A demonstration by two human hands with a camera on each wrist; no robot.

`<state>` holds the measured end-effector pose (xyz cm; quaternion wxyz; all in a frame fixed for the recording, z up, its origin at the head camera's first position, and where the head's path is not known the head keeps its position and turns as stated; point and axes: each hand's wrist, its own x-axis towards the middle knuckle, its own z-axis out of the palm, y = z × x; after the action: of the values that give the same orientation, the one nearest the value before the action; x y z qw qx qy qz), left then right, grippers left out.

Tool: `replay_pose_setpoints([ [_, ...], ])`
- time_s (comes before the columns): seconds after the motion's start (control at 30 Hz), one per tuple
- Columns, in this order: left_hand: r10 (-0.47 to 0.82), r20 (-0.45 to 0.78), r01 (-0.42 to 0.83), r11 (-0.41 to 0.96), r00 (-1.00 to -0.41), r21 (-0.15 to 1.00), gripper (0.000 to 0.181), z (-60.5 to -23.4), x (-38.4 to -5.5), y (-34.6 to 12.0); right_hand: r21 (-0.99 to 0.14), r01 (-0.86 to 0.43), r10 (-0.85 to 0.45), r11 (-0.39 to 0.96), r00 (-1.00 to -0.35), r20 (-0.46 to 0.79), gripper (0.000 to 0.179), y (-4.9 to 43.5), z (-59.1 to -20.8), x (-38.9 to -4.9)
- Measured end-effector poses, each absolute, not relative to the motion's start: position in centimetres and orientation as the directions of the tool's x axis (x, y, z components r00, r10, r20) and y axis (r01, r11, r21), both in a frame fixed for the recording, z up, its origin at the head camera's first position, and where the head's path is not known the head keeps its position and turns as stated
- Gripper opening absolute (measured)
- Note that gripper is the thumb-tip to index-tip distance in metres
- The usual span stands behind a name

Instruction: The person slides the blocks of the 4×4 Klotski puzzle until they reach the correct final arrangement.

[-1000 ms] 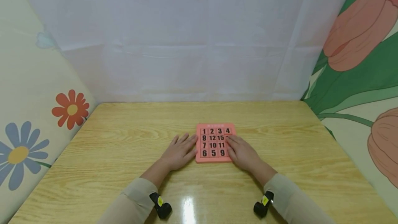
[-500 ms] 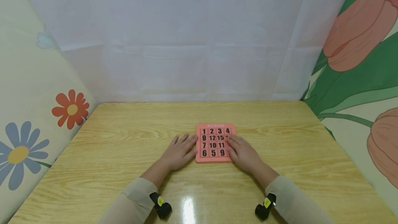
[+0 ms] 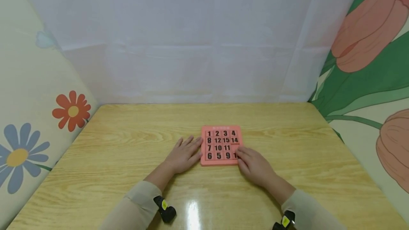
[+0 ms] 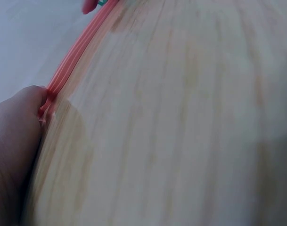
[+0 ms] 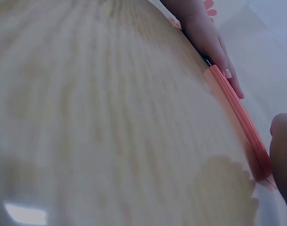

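Observation:
A pink number sliding puzzle [image 3: 218,152] lies flat on the table, its top rows reading 1 2 3 4 and 8 12 15 14. To its left, my left hand [image 3: 183,156] rests palm down, fingers extended, fingertips at the frame's left edge. My right hand [image 3: 257,168] reaches in from the right and touches the lower right tiles with its fingertips, partly covering the last tile of the bottom row. In the left wrist view, the left thumb [image 4: 32,101] meets the puzzle's pink side [image 4: 77,52]. The right wrist view shows the right thumb [image 5: 282,141] beside the frame.
The wooden table [image 3: 143,123] extends around the puzzle. A white sheet [image 3: 191,45] hangs behind it, and flower-printed cloths [image 3: 25,88] stand at both sides. Each sleeve carries a small black wrist device [image 3: 165,209].
My right hand has drawn back toward me and slightly right, uncovering the 14 tile below the 4. That tile appears to have slid up. The left hand stays in place.

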<state>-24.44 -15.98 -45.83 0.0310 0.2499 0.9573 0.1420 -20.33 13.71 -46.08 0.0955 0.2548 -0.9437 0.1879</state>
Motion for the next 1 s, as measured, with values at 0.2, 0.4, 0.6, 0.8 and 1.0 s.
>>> replay_pose_setpoints([
  [0.2, 0.487, 0.01, 0.469, 0.836, -0.874, 0.286, 0.061, -45.9, -24.5, -16.0, -0.304, -0.531, -0.466, 0.791, -0.845, 0.262, 0.039, 13.8, -46.4, -19.5],
  [0.4, 0.488, 0.012, 0.47, 0.833, -0.873, 0.291, 0.061, -46.0, -24.6, -16.0, -0.3, -0.554, -0.494, 0.776, -0.831, 0.257, 0.039, 13.7, -46.5, -19.0],
  [0.6, 0.492, 0.035, 0.48, 0.826, -0.87, 0.295, 0.061, -46.2, -24.6, -16.1, -0.312, -0.54, -0.486, 0.782, -0.841, 0.237, 0.04, 13.6, -46.4, -19.1],
  [0.8, 0.492, 0.035, 0.48, 0.826, -0.87, 0.296, 0.061, -46.2, -24.6, -16.1, -0.321, -0.519, -0.467, 0.792, -0.854, 0.23, 0.041, 13.5, -46.5, -19.5],
  [1.0, 0.496, 0.034, 0.482, 0.822, -0.868, 0.303, 0.061, -46.0, -24.5, -16.1, -0.335, -0.505, -0.456, 0.795, -0.863, 0.217, 0.041, 13.3, -46.5, -20.1],
])
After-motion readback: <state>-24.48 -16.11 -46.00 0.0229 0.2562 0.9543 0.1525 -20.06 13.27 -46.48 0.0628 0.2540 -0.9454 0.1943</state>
